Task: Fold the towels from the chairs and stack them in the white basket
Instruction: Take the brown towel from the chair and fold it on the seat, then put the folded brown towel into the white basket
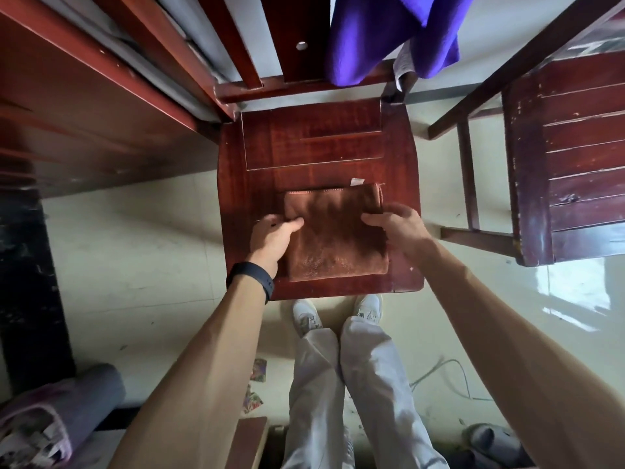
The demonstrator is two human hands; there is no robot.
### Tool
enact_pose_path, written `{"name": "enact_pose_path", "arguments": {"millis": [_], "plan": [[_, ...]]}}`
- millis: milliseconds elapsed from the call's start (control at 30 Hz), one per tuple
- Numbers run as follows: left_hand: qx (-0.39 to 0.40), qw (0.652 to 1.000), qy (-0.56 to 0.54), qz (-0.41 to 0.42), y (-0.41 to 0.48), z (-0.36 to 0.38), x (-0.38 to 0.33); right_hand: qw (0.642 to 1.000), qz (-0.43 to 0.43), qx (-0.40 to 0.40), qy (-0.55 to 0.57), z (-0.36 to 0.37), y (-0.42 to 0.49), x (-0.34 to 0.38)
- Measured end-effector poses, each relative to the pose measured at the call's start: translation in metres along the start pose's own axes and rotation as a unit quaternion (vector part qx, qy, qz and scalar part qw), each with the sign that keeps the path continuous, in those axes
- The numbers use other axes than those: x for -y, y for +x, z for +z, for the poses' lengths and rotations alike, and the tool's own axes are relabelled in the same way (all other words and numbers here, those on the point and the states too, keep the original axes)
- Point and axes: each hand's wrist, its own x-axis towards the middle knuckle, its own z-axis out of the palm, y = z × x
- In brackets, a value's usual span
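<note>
Folded brown towel (334, 231) lies flat on the near half of the wooden chair seat (314, 147), left hand (274, 235) pinching its left edge with thumb on top, right hand (395, 225) fingers curled over its right edge; purple towel (389, 38) drapes the chair back beyond; second chair (571, 164) stands to the right.

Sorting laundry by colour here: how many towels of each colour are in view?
brown towel: 1, folded on the chair seat
purple towel: 1, draped over the chair back
Total: 2
</note>
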Motion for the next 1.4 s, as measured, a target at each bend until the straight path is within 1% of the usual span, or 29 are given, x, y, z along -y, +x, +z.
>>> {"name": "enact_pose_path", "arguments": {"millis": [67,133,200,267,367,400,467,567,667,800,900,967,1033,1133,1233,1333,1400], "plan": [[0.027,0.998,-0.050,0.014,-0.010,-0.008,0.004,0.998,-0.021,0.023,0.052,-0.009,-0.008,-0.004],[0.058,0.994,-0.087,0.021,-0.022,-0.018,0.006,0.996,-0.039,0.050,0.063,-0.017,-0.021,-0.005],[0.088,0.990,-0.100,0.042,-0.037,-0.028,0.002,0.994,-0.047,0.075,0.064,-0.027,-0.038,-0.004],[0.109,0.986,-0.111,0.061,-0.054,-0.036,-0.008,0.990,-0.054,0.099,0.086,-0.039,-0.058,0.001],[0.137,0.982,-0.111,0.070,-0.086,-0.049,-0.031,0.974,-0.052,0.157,0.152,-0.062,-0.095,0.013],[0.150,0.981,-0.102,0.072,-0.100,-0.053,-0.041,0.972,-0.050,0.168,0.156,-0.070,-0.111,0.017],[0.175,0.978,-0.080,0.079,-0.131,-0.059,-0.063,0.971,-0.055,0.164,0.163,-0.086,-0.143,0.025],[0.211,0.971,-0.070,0.089,-0.177,-0.066,-0.099,0.971,-0.083,0.125,0.187,-0.112,-0.200,0.038],[0.251,0.956,-0.066,0.136,-0.231,-0.070,-0.139,0.968,-0.134,0.076,0.196,-0.137,-0.264,0.051],[0.314,0.928,-0.015,0.198,-0.305,-0.068,-0.186,0.956,-0.177,0.017,0.235,-0.168,-0.352,0.051],[0.349,0.912,0.003,0.215,-0.358,-0.061,-0.212,0.940,-0.187,-0.020,0.284,-0.185,-0.414,0.038],[0.381,0.898,0.023,0.219,-0.387,-0.052,-0.226,0.921,-0.200,-0.029,0.333,-0.197,-0.449,0.028],[0.416,0.878,0.066,0.226,-0.415,-0.039,-0.239,0.906,-0.215,-0.039,0.362,-0.209,-0.478,0.015],[0.470,0.841,0.138,0.231,-0.454,-0.009,-0.257,0.887,-0.233,-0.071,0.393,-0.234,-0.508,-0.008],[0.490,0.811,0.197,0.253,-0.485,0.038,-0.273,0.868,-0.242,-0.126,0.415,-0.266,-0.530,-0.033],[0.509,0.790,0.213,0.267,-0.522,0.101,-0.287,0.836,-0.245,-0.187,0.453,-0.308,-0.545,-0.059],[0.536,0.771,0.215,0.268,-0.552,0.147,-0.295,0.813,-0.254,-0.220,0.476,-0.343,-0.553,-0.078]]}}
